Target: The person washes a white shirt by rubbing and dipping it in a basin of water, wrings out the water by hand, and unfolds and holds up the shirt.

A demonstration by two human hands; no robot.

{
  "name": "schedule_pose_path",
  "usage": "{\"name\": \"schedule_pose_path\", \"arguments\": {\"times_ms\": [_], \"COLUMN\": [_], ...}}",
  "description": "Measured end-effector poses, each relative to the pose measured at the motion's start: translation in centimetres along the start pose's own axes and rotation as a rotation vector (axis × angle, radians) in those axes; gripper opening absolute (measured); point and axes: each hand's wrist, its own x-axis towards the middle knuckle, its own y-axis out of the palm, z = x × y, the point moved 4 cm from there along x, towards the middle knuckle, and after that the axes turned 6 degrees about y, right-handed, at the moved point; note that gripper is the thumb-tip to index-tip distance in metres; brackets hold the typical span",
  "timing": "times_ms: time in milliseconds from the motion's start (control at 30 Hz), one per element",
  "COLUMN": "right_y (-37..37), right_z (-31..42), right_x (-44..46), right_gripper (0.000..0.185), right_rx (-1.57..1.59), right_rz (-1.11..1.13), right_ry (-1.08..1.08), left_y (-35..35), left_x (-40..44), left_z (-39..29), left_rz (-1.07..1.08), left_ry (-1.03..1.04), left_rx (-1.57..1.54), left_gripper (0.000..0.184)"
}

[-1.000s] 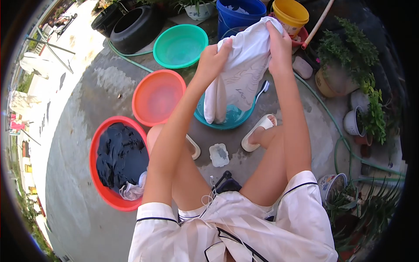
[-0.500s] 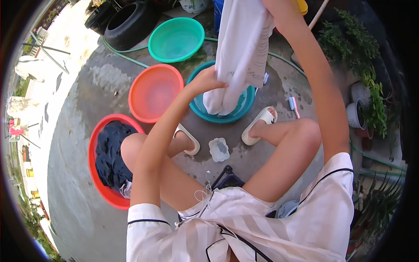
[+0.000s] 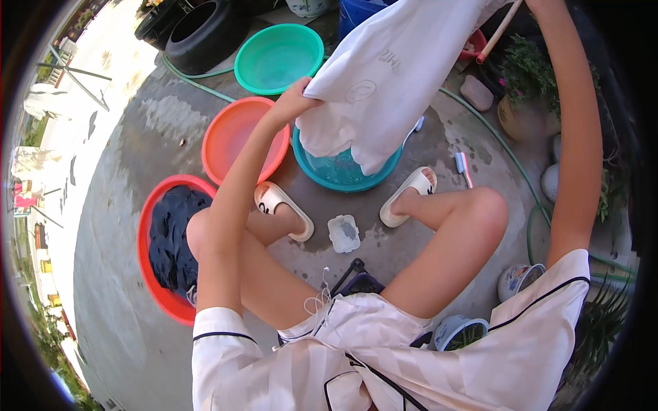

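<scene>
A white shirt [image 3: 384,82] with faint grey lettering and a round print hangs spread in the air over the teal basin [image 3: 349,179]. My left hand [image 3: 296,103] is closed on its left edge. At the top right edge of the view, my right hand [image 3: 541,4] is mostly cut off. The cloth stretches up toward it, held at that end, though the fingers are out of sight. Below the shirt, the basin contains water, and the cloth's lower edge hangs over it.
An orange basin [image 3: 236,140], a green basin [image 3: 279,85] and a red basin [image 3: 147,274] with dark wet cloth [image 3: 179,236] stand left. A brush [image 3: 464,168] and a clear plastic box [image 3: 344,234] lie on the ground. A hose [image 3: 504,144] and potted plants line the right.
The shirt has gone from hanging folded to spread wide, its print now showing. My right hand has moved right and up, my left hand slightly left and up.
</scene>
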Motion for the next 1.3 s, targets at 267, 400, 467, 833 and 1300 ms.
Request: {"name": "schedule_pose_path", "arguments": {"times_ms": [267, 400, 467, 833, 1300], "right_y": [-3.0, -0.2, 1.2, 2.2, 2.4], "right_z": [-21.1, -28.2, -29.7, -35.0, -5.9], "right_x": [-5.5, -14.8, -21.0, -25.8, -8.1], "right_gripper": [0.054, 0.075, 0.076, 0.049, 0.009], "right_rx": [-0.29, -1.405, -1.409, -0.444, -0.297], "right_rz": [0.227, 0.917, 1.413, 0.212, 0.137], "right_ry": [0.451, 0.349, 0.534, 0.422, -0.188], "left_y": [-0.6, 0.7, 1.6, 2.1, -6.2], "left_x": [-3.0, -0.4, -0.1, -0.4, -3.1], "left_z": [-5.7, -3.6, -3.9, -9.5, -11.6], "left_rz": [-0.113, -0.262, -0.32, -0.318, -0.303], "left_ry": [0.01, -0.07, -0.119, 0.142, 0.484], "left_rx": [-0.736, -1.143, -1.219, -1.335, -1.247], "left_gripper": [0.043, 0.024, 0.015, 0.01, 0.031]}}
